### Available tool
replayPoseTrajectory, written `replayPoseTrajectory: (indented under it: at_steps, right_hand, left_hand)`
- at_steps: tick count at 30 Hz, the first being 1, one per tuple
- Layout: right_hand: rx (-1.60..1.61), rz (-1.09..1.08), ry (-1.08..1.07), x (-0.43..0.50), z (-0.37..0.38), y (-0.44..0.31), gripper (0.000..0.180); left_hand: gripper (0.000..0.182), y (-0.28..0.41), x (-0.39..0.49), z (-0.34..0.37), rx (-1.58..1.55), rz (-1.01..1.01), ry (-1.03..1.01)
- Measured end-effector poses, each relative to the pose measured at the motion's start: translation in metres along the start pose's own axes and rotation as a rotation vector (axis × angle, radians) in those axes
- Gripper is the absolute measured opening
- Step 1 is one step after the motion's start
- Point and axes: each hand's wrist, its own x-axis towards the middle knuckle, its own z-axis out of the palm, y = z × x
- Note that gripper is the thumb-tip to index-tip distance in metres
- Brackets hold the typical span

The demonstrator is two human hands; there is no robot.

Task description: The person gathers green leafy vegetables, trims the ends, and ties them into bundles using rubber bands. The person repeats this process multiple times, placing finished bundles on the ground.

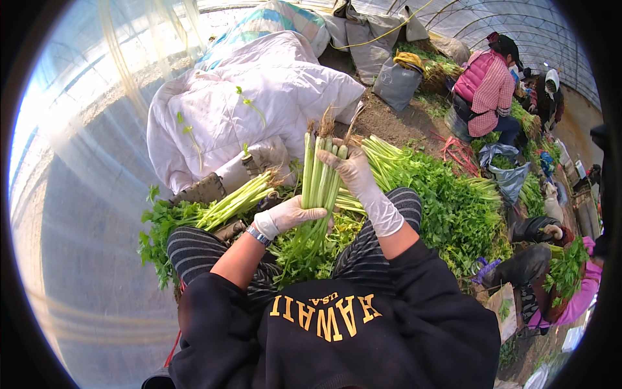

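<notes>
Between my knees I hold a bunch of celery point(317, 177) upright, its brown roots at the top and its leaves hanging below. My left hand point(294, 215), in a pale thin glove, wraps the stalks lower down. Higher up, my right hand point(351, 163), gloved the same way, grips the stalks near the roots. To the left lies another bundle of celery point(238, 200), its roots pointing towards the middle. Close by my right arm spreads a large heap of leafy celery point(437, 194). Loose leaves point(301, 255) cover the ground under the held bunch.
A pale quilt point(243, 97) with a few stray sprigs lies ahead. Beyond it stands a grey bag point(397, 85) with a yellow cloth. Red ties point(459, 153) and an open plastic bag point(504, 167) are to the right. Several people sit or stand there. Clear plastic sheeting point(107, 233) lines the left.
</notes>
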Motion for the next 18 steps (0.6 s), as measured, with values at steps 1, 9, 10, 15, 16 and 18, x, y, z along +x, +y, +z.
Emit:
replayPoseTrajectory:
  at_steps: [1,9,10,15,16,18]
  right_hand:
    - [-0.005,0.017,-0.035,-0.002,0.001,-0.003,0.043]
    - [-0.016,0.128,-0.076,-0.009,-0.018,0.007,0.033]
    - [0.008,0.088,-0.047,-0.008,-0.018,0.011,0.031]
    - [0.087,-0.029,0.065,-0.004,-0.024,0.019,0.027]
    - [0.072,0.007,0.032,-0.004,-0.02,0.013,0.032]
    - [-0.013,0.089,0.006,-0.007,-0.011,-0.004,0.042]
  left_hand:
    - [0.035,0.001,-0.002,0.001,-0.041,-0.006,-0.017]
    - [0.04,0.0,-0.009,-0.003,-0.14,-0.093,0.026]
    - [0.04,0.002,-0.009,-0.003,-0.094,-0.076,0.031]
    - [0.041,0.006,-0.004,-0.007,0.022,-0.031,0.0]
    - [0.041,0.006,-0.005,-0.009,0.0,-0.056,-0.033]
    - [0.04,0.005,-0.004,-0.012,0.007,-0.109,-0.101]
